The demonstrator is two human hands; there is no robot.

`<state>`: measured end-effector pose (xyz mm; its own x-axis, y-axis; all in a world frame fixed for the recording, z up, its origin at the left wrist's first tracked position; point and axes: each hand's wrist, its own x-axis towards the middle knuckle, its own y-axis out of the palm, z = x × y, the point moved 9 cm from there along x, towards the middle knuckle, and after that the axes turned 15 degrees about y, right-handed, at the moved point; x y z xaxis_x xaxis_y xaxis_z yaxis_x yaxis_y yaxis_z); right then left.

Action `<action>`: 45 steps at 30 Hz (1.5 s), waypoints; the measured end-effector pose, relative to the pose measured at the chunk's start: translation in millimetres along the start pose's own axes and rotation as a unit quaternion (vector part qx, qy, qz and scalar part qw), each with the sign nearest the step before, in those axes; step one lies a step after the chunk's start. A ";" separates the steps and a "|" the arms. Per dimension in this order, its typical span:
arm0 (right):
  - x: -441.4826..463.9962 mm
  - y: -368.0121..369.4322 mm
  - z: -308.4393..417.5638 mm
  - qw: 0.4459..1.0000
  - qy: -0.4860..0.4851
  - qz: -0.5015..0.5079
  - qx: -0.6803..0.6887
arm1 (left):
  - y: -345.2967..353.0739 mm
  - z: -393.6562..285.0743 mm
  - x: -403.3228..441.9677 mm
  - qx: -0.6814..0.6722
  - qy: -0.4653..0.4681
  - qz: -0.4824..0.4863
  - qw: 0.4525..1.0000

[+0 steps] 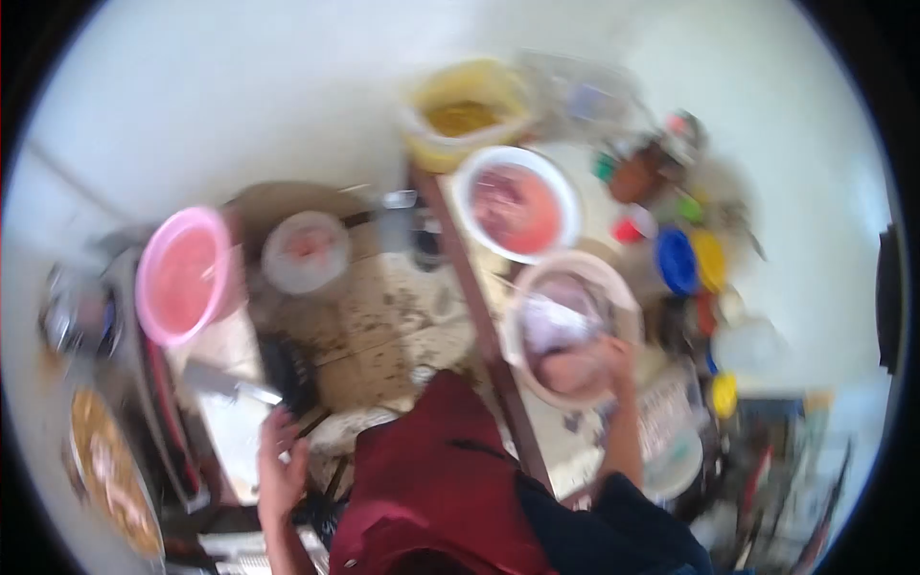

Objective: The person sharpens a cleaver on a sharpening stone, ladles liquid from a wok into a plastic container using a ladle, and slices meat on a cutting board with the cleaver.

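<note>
My left hand [281, 465] is at the lower left, fingers apart, just below the handle end of a broad-bladed cleaver [218, 379]. The cleaver lies over a white board [233, 450]; whether my fingertips touch its handle is unclear. My right hand [614, 360] reaches over the near right side of a pale pink basin [628, 311]. Its fingers are blurred against a pinkish lump of what looks like raw meat [567, 372]. Beside that lump, a whitish plastic bag [556, 324] sits in the same basin.
A white basin [463, 196] of reddish meat and a yellow tub [436, 153] stand beyond. At left are a pink basin [227, 278] and a whitish bucket [287, 273]. A brown ledge [479, 316] runs between floor and counter. Blue [677, 261] and yellow lids [709, 259] stand right.
</note>
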<state>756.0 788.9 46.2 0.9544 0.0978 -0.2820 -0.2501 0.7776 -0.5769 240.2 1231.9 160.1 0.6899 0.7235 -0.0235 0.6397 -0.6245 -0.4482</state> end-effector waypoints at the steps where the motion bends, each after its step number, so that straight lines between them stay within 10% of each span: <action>1: -28.4 -6.6 71.8 0.992 -0.039 0.030 -0.119 | -1.7 -8.4 -2.8 0.031 0.016 0.001 0.999; 10: -151.9 115.9 317.8 0.908 -0.229 0.330 -0.120 | 37.9 -51.9 -10.5 0.071 -0.051 -0.028 0.996; 15: -294.5 239.9 379.3 0.730 -0.405 0.524 -0.168 | 50.7 -67.5 -24.7 -0.172 0.013 -0.060 0.983; 20: -465.1 364.8 371.4 0.485 -0.564 0.648 -0.163 | -24.2 -27.7 -59.5 0.068 0.063 -0.325 0.941; 22: -535.2 413.1 358.6 0.387 -0.575 0.681 -0.235 | -54.4 0.6 -74.4 0.248 0.037 -0.394 0.884; 24: -598.6 453.8 339.1 0.338 -0.573 0.673 -0.324 | -96.1 89.6 -101.0 0.061 -0.185 -0.457 0.868; 26: -635.7 479.5 341.7 0.379 -0.548 0.689 -0.285 | -135.8 121.0 -143.9 0.201 -0.131 -0.609 0.756; 30: -618.5 553.1 352.5 0.513 -0.492 0.694 -0.113 | -145.7 253.1 -196.0 -0.224 -0.156 -0.740 0.614; 32: -516.4 656.9 300.4 0.646 -0.501 0.495 -0.296 | -141.9 262.3 -204.3 -0.391 -0.142 -0.767 0.489; 33: -495.0 666.7 276.9 0.627 -0.496 0.459 -0.387 | -138.1 296.1 -210.7 -0.436 -0.078 -0.781 0.441; 40: -443.2 706.7 248.5 0.600 -0.531 0.406 -0.440 | -156.7 241.7 -241.2 -0.064 -0.310 -0.707 0.632; 45: -429.6 692.6 244.3 0.584 -0.161 0.728 -0.321 | -179.9 218.4 -228.7 0.193 -0.362 -0.612 0.676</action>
<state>212.6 1437.2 -45.0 -0.3903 0.5577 -0.7325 -0.7464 -0.6575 -0.1028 -106.7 1243.0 50.9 -0.7124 0.6706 0.2069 0.3492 0.5945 -0.7243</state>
